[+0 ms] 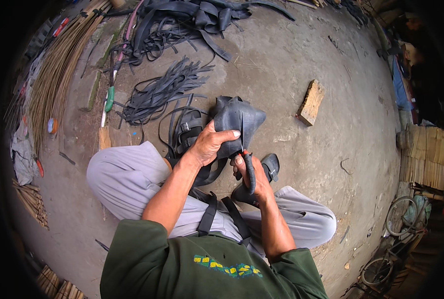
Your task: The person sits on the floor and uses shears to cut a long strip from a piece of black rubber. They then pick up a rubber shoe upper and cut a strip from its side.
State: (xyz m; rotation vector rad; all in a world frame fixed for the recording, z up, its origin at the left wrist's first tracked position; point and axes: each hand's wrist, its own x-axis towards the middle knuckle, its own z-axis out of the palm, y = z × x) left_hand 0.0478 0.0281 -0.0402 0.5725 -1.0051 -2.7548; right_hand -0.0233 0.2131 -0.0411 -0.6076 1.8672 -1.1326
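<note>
Above the rough concrete floor (301,154), a smooth, folded black rubber sheet (252,119) is pinched by the left hand (208,144), fingers partly hidden, while scissors (250,174), blades mostly obscured, are gripped by the right hand (261,182).

- Free to pass ahead and right of the right hand (262,182), over bare grey concrete floor (321,164).
- Obstructed farther along there by a rough yellowish-brown rectangular block (311,102), but passable around both ends.
- Closed off between right hand and left hand (208,144) by a folded black rubber sheet (253,119) and red-and-black-handled scissors (251,177).
- Hemmed in beside the hands by two black buckled sandals (189,130).
- Blocked ahead-left by tangled thin flat black rubber strips (164,94), then heaped wide black rubber bands (207,17).
- Bounded on both sides by light grey trousered knees (125,172).
</note>
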